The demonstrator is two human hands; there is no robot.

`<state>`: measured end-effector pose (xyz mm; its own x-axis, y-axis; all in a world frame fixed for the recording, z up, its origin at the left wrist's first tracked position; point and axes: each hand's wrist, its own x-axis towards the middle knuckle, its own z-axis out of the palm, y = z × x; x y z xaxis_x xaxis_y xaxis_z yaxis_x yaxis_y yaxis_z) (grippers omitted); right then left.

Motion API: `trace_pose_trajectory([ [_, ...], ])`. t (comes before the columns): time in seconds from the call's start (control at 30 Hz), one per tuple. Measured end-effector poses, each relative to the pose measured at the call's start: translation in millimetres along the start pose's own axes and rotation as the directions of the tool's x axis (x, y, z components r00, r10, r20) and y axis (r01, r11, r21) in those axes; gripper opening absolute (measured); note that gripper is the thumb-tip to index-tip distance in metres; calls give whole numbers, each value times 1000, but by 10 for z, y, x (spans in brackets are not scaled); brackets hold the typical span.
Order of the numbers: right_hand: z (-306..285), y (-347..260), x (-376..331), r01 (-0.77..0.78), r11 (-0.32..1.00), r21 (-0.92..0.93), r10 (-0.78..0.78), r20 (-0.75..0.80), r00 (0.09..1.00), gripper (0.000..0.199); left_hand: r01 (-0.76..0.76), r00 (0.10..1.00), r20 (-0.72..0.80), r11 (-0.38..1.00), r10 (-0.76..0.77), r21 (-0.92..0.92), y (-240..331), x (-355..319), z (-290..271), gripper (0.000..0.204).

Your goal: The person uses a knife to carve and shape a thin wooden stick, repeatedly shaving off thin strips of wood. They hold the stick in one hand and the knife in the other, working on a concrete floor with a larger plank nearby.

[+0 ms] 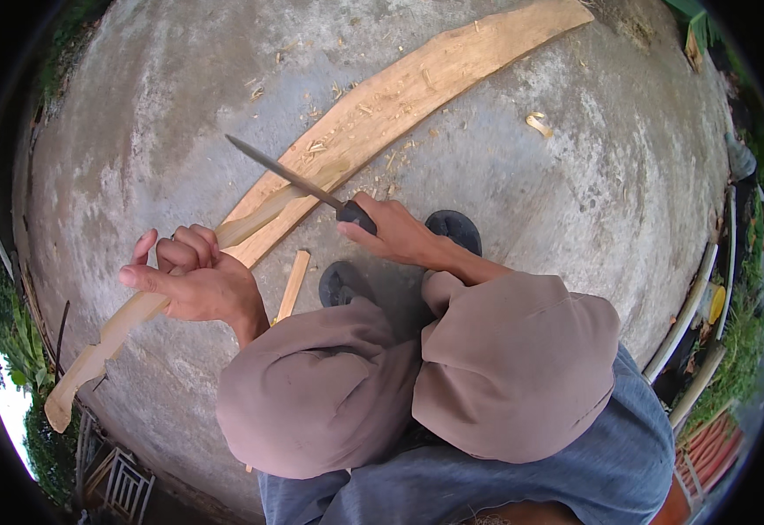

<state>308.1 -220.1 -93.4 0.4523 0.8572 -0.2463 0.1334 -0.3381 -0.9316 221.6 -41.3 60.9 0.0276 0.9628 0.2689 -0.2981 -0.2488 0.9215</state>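
Inside the curled left hand [203, 278], a wooden strip [124, 325] held, its notched end extended leftward, its other end crossed by a knife [268, 161] gripped in the right hand [391, 230], a plank [465, 66] laid ahead.

A weathered concrete floor [627, 175] bears a long pale plank [408, 101], spanning from nine o'clock to one. Wood chips [257, 93] are scattered toward eleven o'clock, a curled shaving [539, 125] lies before two, a narrow slat [293, 285] toward half past eight; dark footwear [455, 229] rests near center.
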Motion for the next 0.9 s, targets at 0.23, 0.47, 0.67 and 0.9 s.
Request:
trace_pose_trajectory([
  [0.23,102,93,45,-132,991,24,134,-66,989,46,-68,998,7,997,68,47,-62,39,50,49],
  [0.47,151,158,-34,47,987,-155,-64,-112,992,47,-118,992,51,989,114,89,-79,-43,120,49],
  [0.67,147,123,-33,-20,998,-66,17,-56,998,50,-128,991,41,986,124,111,-58,10,93,49],
  [0.9,138,220,37,-183,974,-131,162,-156,974,50,-89,996,21,989,87,120,-86,8,90,48],
])
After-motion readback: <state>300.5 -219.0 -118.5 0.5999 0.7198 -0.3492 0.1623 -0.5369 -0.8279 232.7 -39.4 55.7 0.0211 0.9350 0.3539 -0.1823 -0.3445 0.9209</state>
